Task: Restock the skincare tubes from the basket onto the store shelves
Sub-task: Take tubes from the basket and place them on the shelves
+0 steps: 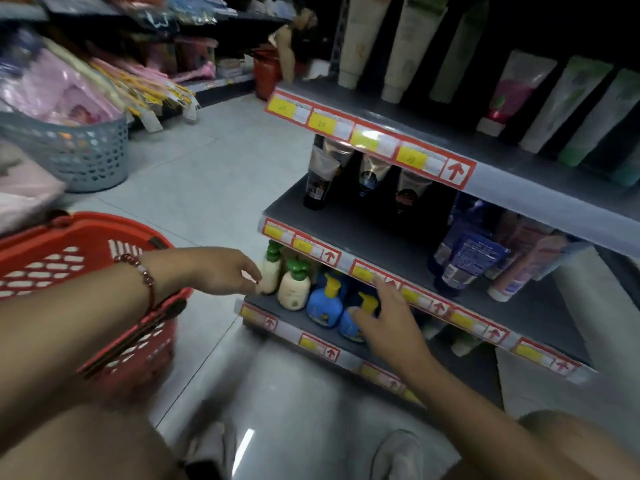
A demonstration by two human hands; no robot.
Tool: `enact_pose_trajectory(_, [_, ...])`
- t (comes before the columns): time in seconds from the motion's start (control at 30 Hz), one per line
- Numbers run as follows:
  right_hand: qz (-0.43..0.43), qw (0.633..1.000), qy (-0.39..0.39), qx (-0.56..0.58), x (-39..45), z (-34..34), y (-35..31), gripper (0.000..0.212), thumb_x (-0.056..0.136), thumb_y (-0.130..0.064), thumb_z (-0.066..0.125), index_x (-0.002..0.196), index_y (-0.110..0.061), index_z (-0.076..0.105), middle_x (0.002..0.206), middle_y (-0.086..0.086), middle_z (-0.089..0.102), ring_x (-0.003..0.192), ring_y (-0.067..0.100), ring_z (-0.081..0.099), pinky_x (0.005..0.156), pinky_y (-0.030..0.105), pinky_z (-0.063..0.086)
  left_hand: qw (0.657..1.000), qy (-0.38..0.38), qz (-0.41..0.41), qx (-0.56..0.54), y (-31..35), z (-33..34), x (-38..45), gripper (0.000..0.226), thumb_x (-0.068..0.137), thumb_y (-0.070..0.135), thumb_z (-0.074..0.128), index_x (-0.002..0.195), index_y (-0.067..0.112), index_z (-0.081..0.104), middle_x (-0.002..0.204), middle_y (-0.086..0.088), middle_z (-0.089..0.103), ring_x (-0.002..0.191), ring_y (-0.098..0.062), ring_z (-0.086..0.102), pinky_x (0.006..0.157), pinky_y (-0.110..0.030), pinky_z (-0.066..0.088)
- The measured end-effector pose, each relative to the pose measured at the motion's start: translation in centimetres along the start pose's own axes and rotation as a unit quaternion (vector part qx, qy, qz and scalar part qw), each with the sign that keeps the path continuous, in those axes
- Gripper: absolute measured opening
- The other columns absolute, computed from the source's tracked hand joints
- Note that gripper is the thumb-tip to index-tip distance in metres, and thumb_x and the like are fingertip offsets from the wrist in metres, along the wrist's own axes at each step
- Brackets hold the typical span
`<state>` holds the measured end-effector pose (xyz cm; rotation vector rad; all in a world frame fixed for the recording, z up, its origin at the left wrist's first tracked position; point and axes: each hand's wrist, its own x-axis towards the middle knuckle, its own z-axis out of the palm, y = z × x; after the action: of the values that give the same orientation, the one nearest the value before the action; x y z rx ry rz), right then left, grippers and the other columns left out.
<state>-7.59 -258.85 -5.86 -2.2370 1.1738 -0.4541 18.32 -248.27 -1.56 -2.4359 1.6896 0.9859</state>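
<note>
Left hand (221, 271) — fingers loosely curled, holding nothing, fingertips at the cream pump bottle (270, 271) on the lowest shelf (304, 323). Right hand (384, 320) — fingers spread, empty, in front of the blue pump bottles (323, 306). Skincare tubes (464, 258) lean on the middle shelf. Red basket (69, 258) sits left, under the left forearm.

Both hands reach forward, left hand (221, 271) loosely curled, right hand (388, 320) with fingers spread.
</note>
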Motion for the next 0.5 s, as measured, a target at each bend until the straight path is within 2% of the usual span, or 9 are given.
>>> enact_pose_trajectory(0.1, [-0.107,0.988,-0.101,-0.036,0.1,4.2,-5.3,0.049,0.089,-0.031,0.066,0.133,-0.014,0.053,0.124,-0.002,0.053,0.118,0.012,0.047,0.094,0.020,0.033,0.998,-0.006,-0.056,-0.004,-5.3,0.2,-2.9,0.056,0.093,0.055,0.051,0.140,0.025,0.053,0.140,0.004,0.055,0.130,-0.018,0.049,0.109,-0.028,0.034])
enact_pose_trajectory(0.17, [-0.165,0.971,-0.159,-0.062,0.6,7.2,-8.5,0.046,0.092,-0.034,0.063,0.133,-0.014,0.055,0.131,0.001,0.055,0.125,0.015,0.048,0.097,0.022,0.033,0.996,0.002,-0.079,-0.048,-9.1,0.6,-5.5,0.059,0.088,0.061,0.048,0.132,0.024,0.059,0.131,0.001,0.062,0.124,-0.024,0.056,0.104,-0.031,0.042])
enact_pose_trajectory(0.23, [-0.217,0.949,-0.215,-0.083,1.0,10.3,-11.9,0.049,0.094,-0.038,0.059,0.137,-0.017,0.054,0.143,0.001,0.052,0.133,0.015,0.044,0.106,0.023,0.031,0.984,0.030,-0.127,-0.122,-13.0,1.4,-8.4,0.040,0.094,0.047,0.052,0.126,0.025,0.062,0.120,-0.004,0.067,0.112,-0.025,0.063,0.095,-0.033,0.049])
enact_pose_trajectory(0.3, [-0.255,0.929,-0.252,-0.095,1.4,12.9,-14.7,0.050,0.094,-0.041,0.056,0.140,-0.022,0.052,0.145,-0.001,0.050,0.133,0.015,0.045,0.110,0.026,0.032,0.977,0.070,-0.160,-0.122,-17.1,2.5,-10.2,0.039,0.097,0.038,0.054,0.130,0.018,0.061,0.126,-0.002,0.064,0.113,-0.021,0.060,0.103,-0.037,0.046])
enact_pose_trajectory(0.4, [-0.294,0.905,-0.294,-0.090,2.3,17.0,-18.7,0.045,0.093,-0.042,0.057,0.134,-0.023,0.058,0.135,-0.003,0.059,0.121,0.017,0.056,0.101,0.031,0.043,0.965,0.021,-0.247,-0.080,-22.3,4.3,-12.8,0.052,0.091,0.051,0.053,0.127,0.015,0.063,0.133,-0.003,0.062,0.120,-0.023,0.057,0.105,-0.039,0.044])
enact_pose_trajectory(0.5, [-0.321,0.876,-0.335,-0.130,4.0,21.3,-22.0,0.045,0.092,-0.046,0.054,0.133,-0.026,0.059,0.133,-0.003,0.061,0.121,0.020,0.056,0.099,0.034,0.044,0.949,-0.020,-0.308,-0.066,-26.3,6.1,-13.9,0.046,0.096,0.044,0.049,0.127,0.013,0.063,0.133,-0.005,0.061,0.118,-0.024,0.057,0.101,-0.036,0.045])
